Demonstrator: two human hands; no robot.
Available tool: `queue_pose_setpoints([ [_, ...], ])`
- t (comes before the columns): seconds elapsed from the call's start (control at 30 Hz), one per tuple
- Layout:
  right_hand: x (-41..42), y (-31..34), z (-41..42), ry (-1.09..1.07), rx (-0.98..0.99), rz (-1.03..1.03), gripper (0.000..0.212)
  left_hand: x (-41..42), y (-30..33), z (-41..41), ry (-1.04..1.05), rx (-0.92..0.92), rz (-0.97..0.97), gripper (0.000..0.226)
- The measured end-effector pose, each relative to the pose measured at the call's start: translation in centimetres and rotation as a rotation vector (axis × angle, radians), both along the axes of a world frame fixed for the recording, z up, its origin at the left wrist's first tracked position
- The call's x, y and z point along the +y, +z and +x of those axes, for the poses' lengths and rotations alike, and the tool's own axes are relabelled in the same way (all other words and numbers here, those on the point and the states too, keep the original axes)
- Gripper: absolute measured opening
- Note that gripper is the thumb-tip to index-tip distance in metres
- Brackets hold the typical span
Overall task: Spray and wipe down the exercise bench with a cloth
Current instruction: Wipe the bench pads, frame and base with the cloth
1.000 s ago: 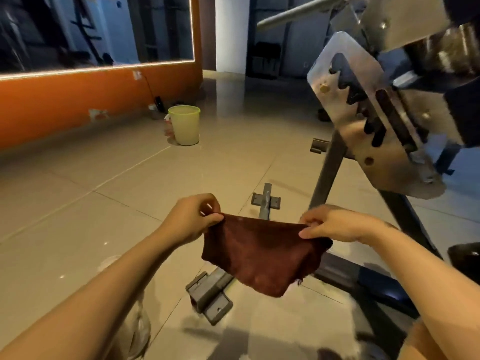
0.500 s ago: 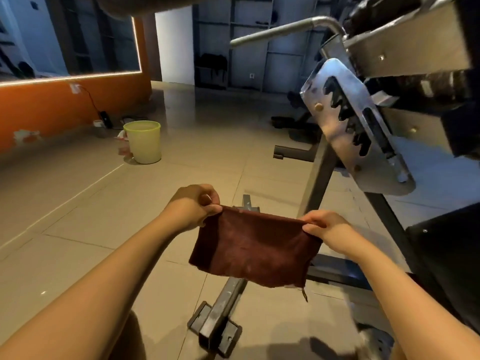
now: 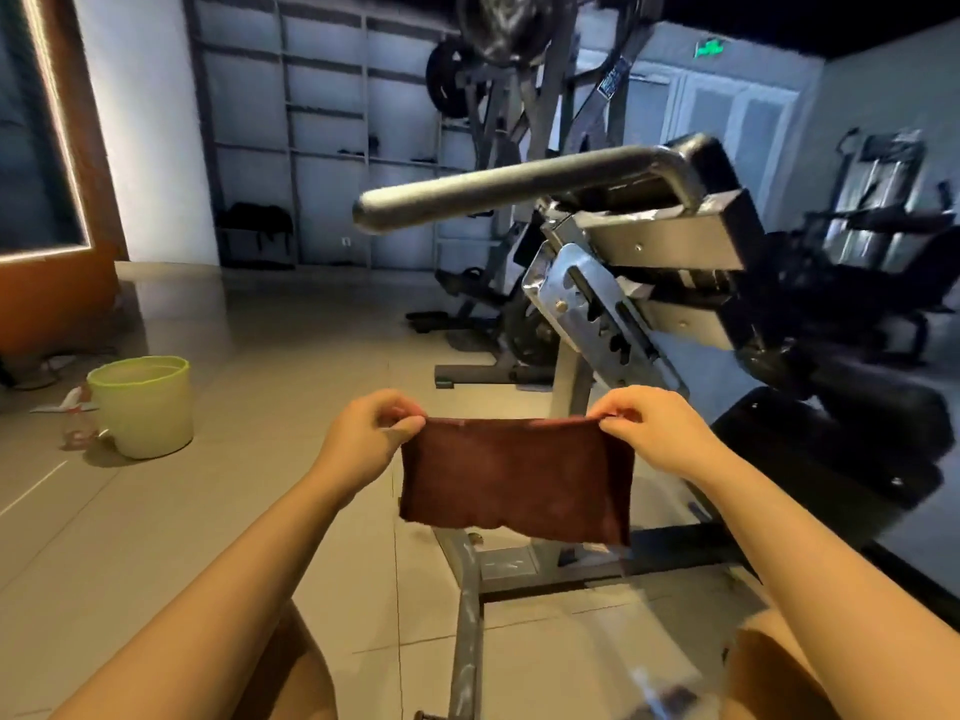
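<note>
Both hands have a pinch grip on the cloth (image 3: pixel 517 478): left hand (image 3: pixel 371 433) on the top left corner, right hand (image 3: pixel 657 428) on the top right. It hangs stretched flat between them, in the air over the floor, just in front of the bench (image 3: pixel 831 439). Green bucket (image 3: pixel 140 405) sits off left.
</note>
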State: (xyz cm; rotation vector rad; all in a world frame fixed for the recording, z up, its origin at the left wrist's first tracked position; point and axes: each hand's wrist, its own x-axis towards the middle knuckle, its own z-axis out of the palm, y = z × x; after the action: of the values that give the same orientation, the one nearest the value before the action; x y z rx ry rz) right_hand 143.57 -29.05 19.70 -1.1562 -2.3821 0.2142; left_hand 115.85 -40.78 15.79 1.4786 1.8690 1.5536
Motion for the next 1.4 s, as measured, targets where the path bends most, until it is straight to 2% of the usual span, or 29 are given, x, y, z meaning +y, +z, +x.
queue_pose_setpoints([
  [0.1, -2.1, 1.9, -0.4, -0.042, 0.041, 0.066, 0.016, 0.4, 2.7, -0.9, -0.097, 0.006, 0.106, 0.024],
  [0.27, -4.9, 3.3, -2.1, 0.100, 0.276, -0.245, 0.020, 2.2, 3.6, -2.7, -0.252, -0.100, 0.205, 0.024],
  [0.33, -5.2, 3.8, -3.7, 0.143, 0.261, -0.269, 0.021, 3.1, 3.2, -3.5, -0.315, -0.092, 0.219, 0.022],
  [0.47, -4.2, 4.3, -8.5, 0.131, 0.140, -0.249, 0.015, 5.3, 2.9, -5.1, -0.501, 0.056, 0.185, 0.022],
  [0.53, -3.9, 4.4, -10.7, 0.125, 0.060, -0.247, 0.015, 6.0, 3.1, -6.1, -0.515, 0.116, 0.174, 0.019],
  [0.67, -3.5, 4.7, -13.8, 0.126, -0.018, -0.280, 0.020, 7.2, 3.2, -9.2, -0.576, 0.119, 0.143, 0.013],
  [0.77, -4.1, 4.0, -15.3, 0.020, 0.049, -0.217, 0.017, 8.4, 4.0, -11.2, -0.570, 0.127, 0.069, 0.014],
  [0.83, -4.5, 3.6, -16.4, -0.140, 0.101, -0.179, 0.015, 9.5, 4.5, -12.5, -0.501, 0.223, 0.022, 0.017],
  [0.9, -4.8, 3.1, -17.2, -0.290, 0.210, -0.228, 0.014, 10.6, 4.7, -14.0, -0.490, 0.253, -0.043, 0.019],
  [1.1, -6.6, 2.3, -20.6, -0.616, 0.571, -0.440, 0.018, 13.1, 4.7, -17.3, -0.676, -0.077, -0.240, 0.018],
  [1.23, -6.8, 1.9, -25.4, -0.704, 0.755, -0.470, 0.015, 13.3, 3.9, -17.9, -0.878, -0.311, -0.380, 0.026],
  [1.4, -6.2, 1.8, -32.2, -0.825, 0.739, -0.446, 0.019, 12.6, 3.0, -18.8, -1.167, -0.497, -0.504, 0.033],
])
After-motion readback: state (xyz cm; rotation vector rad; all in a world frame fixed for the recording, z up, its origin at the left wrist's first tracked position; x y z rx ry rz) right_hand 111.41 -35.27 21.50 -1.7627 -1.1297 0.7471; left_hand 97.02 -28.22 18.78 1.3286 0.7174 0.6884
